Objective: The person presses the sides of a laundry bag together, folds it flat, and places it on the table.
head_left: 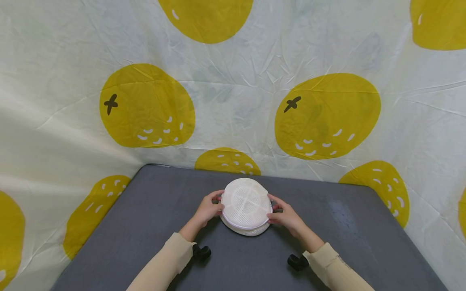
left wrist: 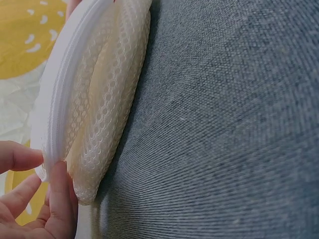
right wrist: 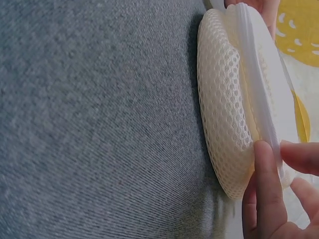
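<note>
A round, white mesh laundry bag [head_left: 246, 204] lies squashed flat on the dark grey table, with a white zip rim [left wrist: 61, 94] around its upper edge. My left hand [head_left: 210, 208] pinches that rim at the bag's left side, thumb above and fingers below. On the opposite side my right hand [head_left: 286, 215] pinches the rim likewise. In the right wrist view the mesh side wall [right wrist: 222, 99] sags in a fold under the rim and touches the table. The bag's inside is hidden.
The dark grey table [head_left: 145, 242] spreads out around the bag on all sides. A white cloth [head_left: 233, 105] printed with yellow fruit hangs behind it and along both sides. Black wrist devices [head_left: 297, 262] sit at the sleeve cuffs.
</note>
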Motion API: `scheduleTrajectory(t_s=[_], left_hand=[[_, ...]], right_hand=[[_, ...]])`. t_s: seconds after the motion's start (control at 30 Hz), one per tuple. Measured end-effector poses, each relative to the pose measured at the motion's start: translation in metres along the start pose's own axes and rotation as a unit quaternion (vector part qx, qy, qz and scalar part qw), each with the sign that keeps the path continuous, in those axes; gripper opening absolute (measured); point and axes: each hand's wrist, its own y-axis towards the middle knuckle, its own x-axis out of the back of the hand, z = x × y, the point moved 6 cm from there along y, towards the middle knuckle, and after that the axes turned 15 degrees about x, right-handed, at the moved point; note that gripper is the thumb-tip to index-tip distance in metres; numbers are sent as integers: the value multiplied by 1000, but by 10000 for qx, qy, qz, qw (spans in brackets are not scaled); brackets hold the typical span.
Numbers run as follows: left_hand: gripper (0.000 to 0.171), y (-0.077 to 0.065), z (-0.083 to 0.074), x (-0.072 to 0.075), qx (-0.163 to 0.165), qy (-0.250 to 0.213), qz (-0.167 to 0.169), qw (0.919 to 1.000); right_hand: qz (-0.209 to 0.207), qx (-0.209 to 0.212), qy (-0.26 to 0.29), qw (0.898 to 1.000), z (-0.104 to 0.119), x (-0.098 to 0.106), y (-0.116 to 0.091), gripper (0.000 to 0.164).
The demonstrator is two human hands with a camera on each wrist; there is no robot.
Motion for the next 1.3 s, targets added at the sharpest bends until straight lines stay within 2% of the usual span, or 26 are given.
scheduleTrajectory(t_s=[0.13,0.33,0.6,0.7,0.77,0.83,0.93,1.0,1.07,1.1,1.17,1.3], left_hand=[[57,2,1,0,95,28,18,9999],[57,9,4,-2,71,77,-30,9999],[57,10,6,-3,33,120,-5,9999],[55,11,6,-2,76,167,29,9998],[55,11,5,-1,111,241,50,9996],[55,11,3,0,105,459,72,9989],[53,8,-4,1,-208,1379,20,9902],[52,4,-10,0,-526,2110,-64,9761],[52,-1,-16,-1,-867,2708,-171,9586],[52,-3,-18,-1,-972,2887,-197,9523],[53,-6,-21,-1,-1082,3088,-190,9448],[57,-10,-24,-1,-1246,3313,-111,9352]], right_hand=[[51,-66,-18,10000,0,0,1,74],[40,-284,-129,9995,-3,1,4,74],[70,-332,-243,9991,-6,2,5,75],[233,-165,-351,9990,-4,1,5,74],[488,165,-706,9962,0,1,6,73],[681,552,-1311,9875,6,1,7,71],[880,918,-2331,9641,14,1,7,69],[984,993,-2855,9481,18,1,5,67],[1151,1043,-3196,9347,21,0,4,66],[1247,1129,-3356,9269,23,0,3,66],[1428,1282,-3613,9125,27,-1,2,65],[1776,1627,-3840,8913,33,-1,2,63]])
